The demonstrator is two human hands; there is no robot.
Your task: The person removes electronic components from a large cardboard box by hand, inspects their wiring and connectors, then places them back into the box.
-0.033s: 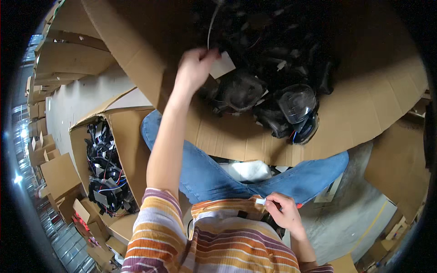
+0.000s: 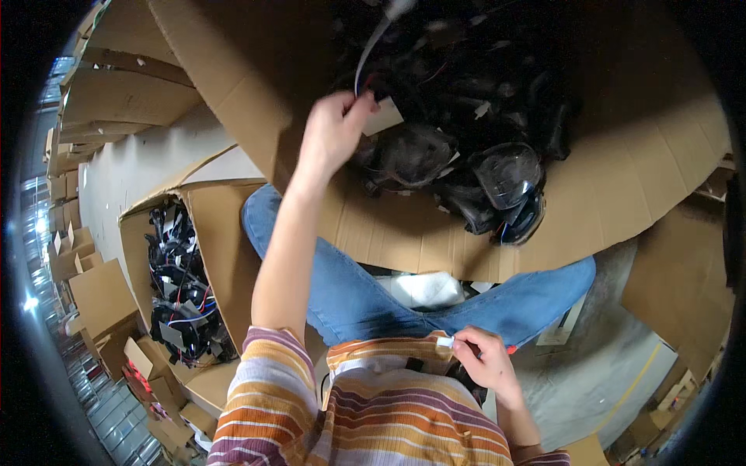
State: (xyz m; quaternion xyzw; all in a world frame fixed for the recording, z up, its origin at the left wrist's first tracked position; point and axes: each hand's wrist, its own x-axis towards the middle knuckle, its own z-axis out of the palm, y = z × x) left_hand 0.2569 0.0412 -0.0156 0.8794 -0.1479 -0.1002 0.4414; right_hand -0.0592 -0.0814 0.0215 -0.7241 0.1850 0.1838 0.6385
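My left hand [image 2: 330, 136] is at the left side of a big cardboard box [image 2: 373, 241], its thumb and fingers pinched together. A thin white strip [image 2: 376, 37] rises from that pinch, its upper end blurred. Beside the fingertips is a pale rectangular tag [image 2: 384, 117]. Heaped in the box are dark parts, among them a dusty, clear-fronted rounded lamp-like part [image 2: 507, 175] and a similar darker one [image 2: 417, 154]. My right hand [image 2: 487, 361] is closed at my waist, pinching a small white piece [image 2: 445, 342]. Something red [image 2: 510, 349] shows just behind its knuckles.
A smaller cardboard box [image 2: 221, 248] at the left holds black parts with red and blue wires [image 2: 183, 291]. A white bundle [image 2: 427, 290] lies between my legs. More cartons [image 2: 101, 299] stand far left, and cardboard [image 2: 684, 279] is at the right.
The strip's upper end has swung to the right and looks larger. My left hand has shifted slightly down. My right hand has stayed in place.
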